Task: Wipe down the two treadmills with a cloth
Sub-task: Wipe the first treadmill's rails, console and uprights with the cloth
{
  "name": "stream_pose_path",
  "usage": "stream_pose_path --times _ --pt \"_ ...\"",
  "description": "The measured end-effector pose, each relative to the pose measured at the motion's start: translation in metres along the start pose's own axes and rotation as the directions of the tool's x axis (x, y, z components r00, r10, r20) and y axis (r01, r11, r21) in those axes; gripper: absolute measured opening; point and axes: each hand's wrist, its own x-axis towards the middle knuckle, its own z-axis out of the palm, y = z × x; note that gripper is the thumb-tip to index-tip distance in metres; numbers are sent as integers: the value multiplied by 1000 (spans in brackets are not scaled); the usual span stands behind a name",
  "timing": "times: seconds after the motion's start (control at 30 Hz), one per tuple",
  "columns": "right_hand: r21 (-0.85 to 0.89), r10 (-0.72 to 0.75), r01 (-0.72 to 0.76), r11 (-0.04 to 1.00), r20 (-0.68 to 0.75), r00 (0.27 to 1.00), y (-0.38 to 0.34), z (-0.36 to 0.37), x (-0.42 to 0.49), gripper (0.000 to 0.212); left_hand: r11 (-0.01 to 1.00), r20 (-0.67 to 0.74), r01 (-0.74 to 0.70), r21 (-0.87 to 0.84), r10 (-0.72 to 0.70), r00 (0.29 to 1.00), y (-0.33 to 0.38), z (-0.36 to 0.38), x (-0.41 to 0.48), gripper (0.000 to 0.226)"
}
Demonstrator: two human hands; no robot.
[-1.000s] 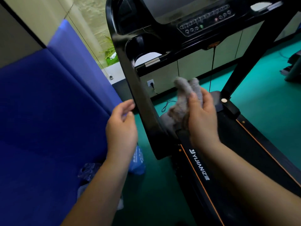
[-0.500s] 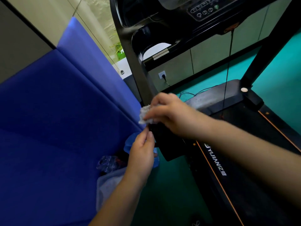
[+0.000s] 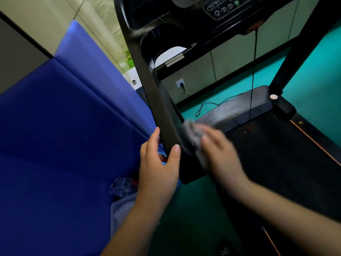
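Wraps the left fingers point(image 3: 154, 139) round the outer edge of the left upright point(image 3: 158, 100) of the treadmill point(image 3: 245, 209), thumb laid across the post's near face. Grips it low down with the left hand point(image 3: 158, 169). Bunches the grey cloth point(image 3: 191, 135) under the right fingers point(image 3: 208, 143), drawn together and folded over it, and presses it to the inner side of that same upright, just above its foot. Right hand point(image 3: 221, 157) smeared by blur, so no finer detail of the hold.

Beside the left forearm, low against the mat, a pale plastic bag point(image 3: 120, 209); contents too dim to make out. Just above it, a crumple of clear plastic point(image 3: 121, 185) with a hint of red, whether in the bag or beside it impossible to tell. Behind the left hand, a scrap of something blue point(image 3: 163, 157), mostly hidden.

Past the cloth, the black running belt point(image 3: 276, 159), edged on the right by an orange line point(image 3: 313, 143). At its head, a dusty grey motor cover point(image 3: 236, 109). Up top, the console point(image 3: 221, 8) with round buttons, and a thin cord point(image 3: 252, 71) hanging from it down to the belt. On the far side, the right upright point(image 3: 295, 52).

Underfoot, teal floor point(image 3: 317, 74). To the left, a blue padded mat point(image 3: 55, 126). Ahead, beige wall panels point(image 3: 232, 61), a wall socket point(image 3: 180, 83) with a plug in it, and a dark cable point(image 3: 206, 105) looped on the floor.
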Motion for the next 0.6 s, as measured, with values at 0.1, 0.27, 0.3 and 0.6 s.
stream_pose_path --times 0.1,0.27,0.3,0.6 --pt "-87 -136 146 985 120 984 13 8 -7 34 995 -29 -63 75 65 997 -3 4 0 60" --pt "-88 -107 122 989 159 981 22 19 43 33 998 -14 -37 51 38 999 -4 -1 3 60" --pt "-101 -91 108 989 160 983 25 23 54 31 999 -18 -35 38 36 999 -3 -1 3 60" --pt "-70 259 -249 966 194 946 33 30 93 33 996 -36 -90 26 91 995 -7 3 4 58"
